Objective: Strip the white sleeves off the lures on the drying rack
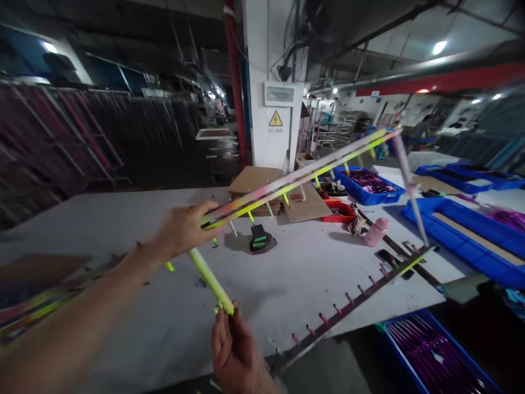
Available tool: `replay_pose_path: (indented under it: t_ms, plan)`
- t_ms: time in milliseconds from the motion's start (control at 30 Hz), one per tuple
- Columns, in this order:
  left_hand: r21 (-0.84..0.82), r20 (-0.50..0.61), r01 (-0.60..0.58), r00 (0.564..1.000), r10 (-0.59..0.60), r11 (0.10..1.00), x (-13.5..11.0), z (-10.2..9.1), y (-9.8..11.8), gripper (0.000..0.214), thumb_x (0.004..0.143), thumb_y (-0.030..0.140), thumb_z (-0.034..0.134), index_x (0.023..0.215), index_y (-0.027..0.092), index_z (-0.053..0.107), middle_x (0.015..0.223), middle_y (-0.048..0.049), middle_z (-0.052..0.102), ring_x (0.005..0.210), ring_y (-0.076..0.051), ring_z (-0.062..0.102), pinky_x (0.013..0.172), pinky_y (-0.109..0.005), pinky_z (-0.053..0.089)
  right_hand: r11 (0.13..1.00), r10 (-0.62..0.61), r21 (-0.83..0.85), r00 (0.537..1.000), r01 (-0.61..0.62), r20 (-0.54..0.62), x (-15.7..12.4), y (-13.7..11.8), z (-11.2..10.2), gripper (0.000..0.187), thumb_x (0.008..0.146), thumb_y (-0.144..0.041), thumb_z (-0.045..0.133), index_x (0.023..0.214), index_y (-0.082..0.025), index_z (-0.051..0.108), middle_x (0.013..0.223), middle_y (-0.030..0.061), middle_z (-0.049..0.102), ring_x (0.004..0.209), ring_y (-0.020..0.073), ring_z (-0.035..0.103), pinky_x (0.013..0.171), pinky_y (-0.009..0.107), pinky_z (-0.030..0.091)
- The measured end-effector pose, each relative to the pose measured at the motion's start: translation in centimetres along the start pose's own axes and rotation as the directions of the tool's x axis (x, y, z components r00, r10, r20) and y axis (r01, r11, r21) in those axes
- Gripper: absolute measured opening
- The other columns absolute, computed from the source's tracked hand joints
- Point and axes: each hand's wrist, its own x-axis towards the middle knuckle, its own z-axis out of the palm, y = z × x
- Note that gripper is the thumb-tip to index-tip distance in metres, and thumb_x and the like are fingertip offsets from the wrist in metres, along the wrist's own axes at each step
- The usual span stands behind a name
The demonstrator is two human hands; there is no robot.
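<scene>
A long paint-stained rack (pixel 295 183) with short pegs along its bars is held up at a tilt over the white table. My left hand (pixel 186 230), a little blurred, is closed round the near end of its upper bar. Lower down, my right hand (pixel 238 350) pinches the bottom end of the rack's yellow-green short bar. The rack's dark lower bar runs away to the right, its pegs pointing up. Beneath the upper bar, a black-and-green object (pixel 259 238) lies on the table; its kind is unclear.
On the white table (pixel 311 262) stand a pink bottle (pixel 376 232), a red tray (pixel 338 212) and cardboard (pixel 256 179). Blue crates (pixel 463 235) line the right side. Another blue crate (pixel 435 350) with purple pieces sits low at right. More racks lie at left. A white pillar (pixel 270 148) rises behind.
</scene>
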Motion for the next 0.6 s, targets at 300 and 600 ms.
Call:
replay_pose_path:
  t_ms: [300,600]
  plan:
    - [-0.090,0.451,-0.228,0.858,0.244,0.970,13.8,21.6,-2.0,0.045,0.081,0.047,0.057,0.118,0.023,0.060,0.086,-0.0071,0.072,0.085,-0.026,0.067,0.070,-0.027,0.042,0.909,-0.390,0.069,0.898,0.410,-0.205,16.4,-3.5,-6.2,0.009,0.076,-0.015,0.074,0.076,-0.024,0.074,0.088,0.0003,0.076,0.092,0.0117,0.069,0.090,0.026,0.050]
    - [-0.299,0.534,-0.368,0.700,0.474,0.880,17.2,40.2,-1.3,0.040,0.087,0.044,0.046,0.114,0.019,0.061,0.097,-0.0073,0.071,0.088,-0.023,0.063,0.071,-0.025,0.042,0.754,-0.533,0.072,0.672,0.653,-0.513,26.4,-8.1,-10.0,0.016,0.076,-0.023,0.071,0.061,-0.021,0.067,0.065,0.0001,0.071,0.073,0.0140,0.069,0.078,0.028,0.050]
